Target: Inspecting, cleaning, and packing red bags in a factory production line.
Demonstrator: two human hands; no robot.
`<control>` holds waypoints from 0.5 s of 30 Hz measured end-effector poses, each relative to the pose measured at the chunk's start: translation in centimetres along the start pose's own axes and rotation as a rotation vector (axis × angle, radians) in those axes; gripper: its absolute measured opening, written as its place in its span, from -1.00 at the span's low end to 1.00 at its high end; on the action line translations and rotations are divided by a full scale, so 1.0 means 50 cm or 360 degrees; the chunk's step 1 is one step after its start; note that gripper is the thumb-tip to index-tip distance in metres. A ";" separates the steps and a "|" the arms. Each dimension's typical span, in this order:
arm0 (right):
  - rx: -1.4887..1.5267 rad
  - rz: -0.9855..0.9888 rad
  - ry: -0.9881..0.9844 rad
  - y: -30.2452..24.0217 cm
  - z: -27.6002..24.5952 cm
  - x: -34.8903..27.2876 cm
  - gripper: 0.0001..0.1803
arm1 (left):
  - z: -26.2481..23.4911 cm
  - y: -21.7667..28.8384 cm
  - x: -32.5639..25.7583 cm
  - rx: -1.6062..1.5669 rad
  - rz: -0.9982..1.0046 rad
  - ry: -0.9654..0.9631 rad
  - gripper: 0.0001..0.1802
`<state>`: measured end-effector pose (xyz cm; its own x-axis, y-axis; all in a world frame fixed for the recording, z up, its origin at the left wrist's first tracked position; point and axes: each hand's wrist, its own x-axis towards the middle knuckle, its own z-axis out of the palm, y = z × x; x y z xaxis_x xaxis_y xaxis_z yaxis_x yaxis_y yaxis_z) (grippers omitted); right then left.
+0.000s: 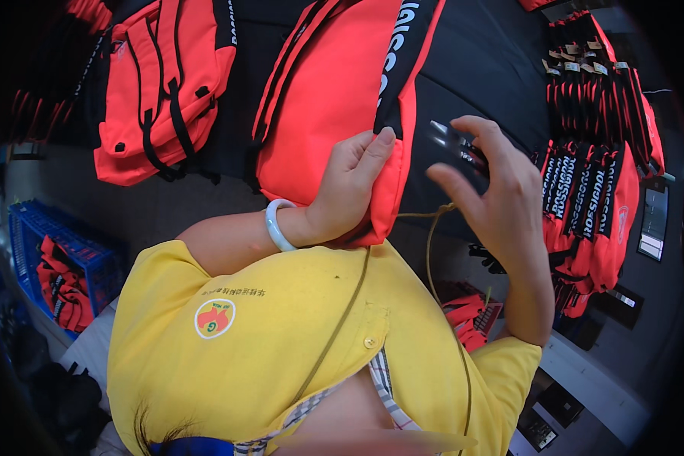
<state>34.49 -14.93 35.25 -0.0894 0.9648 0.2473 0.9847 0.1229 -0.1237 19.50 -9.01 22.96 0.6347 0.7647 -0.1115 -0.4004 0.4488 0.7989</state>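
Note:
A bright red backpack (323,114) with a black strip along its side lies in front of me on a dark surface. My left hand (349,182), with a pale bangle at its wrist, pinches the near right corner of this bag, thumb on top. To the right of the bag, my right hand (494,175) holds small thread snips (457,146). Their metal blades point toward the bag and stand apart from it; the palm partly hides the handles. A tan cord (432,258) hangs from my neck and runs up close to my right hand.
Another red backpack (163,91) with black straps lies at the left. Stacked red and black bags (585,182) fill the right side. A blue crate (106,262) with red pieces stands at lower left. Further red pieces (471,315) sit below my right forearm.

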 end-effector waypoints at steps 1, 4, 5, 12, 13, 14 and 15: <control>0.0303 0.0225 -0.0100 -0.003 0.003 -0.003 -0.75 | 0.000 0.000 0.000 -0.0003 0.0003 -0.0001 -0.58; 0.0812 0.0527 -0.0233 -0.008 0.031 -0.014 -0.77 | 0.001 -0.001 0.001 -0.0029 -0.0009 0.0001 -0.58; 0.1022 0.0608 -0.0264 -0.009 0.043 -0.018 -0.77 | 0.002 -0.003 0.001 -0.0055 -0.0015 -0.0004 -0.59; 0.1162 0.0310 -0.0368 0.016 0.084 -0.007 -0.82 | 0.003 -0.010 0.001 -0.0121 -0.0007 0.0009 -0.63; 0.1266 0.0252 -0.0390 0.019 0.089 -0.010 -0.82 | 0.003 -0.011 0.000 -0.0122 -0.0009 0.0007 -0.63; 0.1265 0.0256 -0.0390 0.021 0.090 -0.013 -0.82 | 0.004 -0.011 -0.002 -0.0066 -0.0024 -0.0003 -0.62; 0.1329 0.0259 -0.0462 0.024 0.090 -0.015 -0.87 | 0.004 -0.011 -0.004 -0.0010 -0.0038 -0.0012 -0.61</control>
<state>35.07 -14.48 30.59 -0.1038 0.9919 -0.0731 0.5690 -0.0010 -0.8223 19.73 -9.49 22.65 0.6492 0.7501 -0.1263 -0.3891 0.4701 0.7922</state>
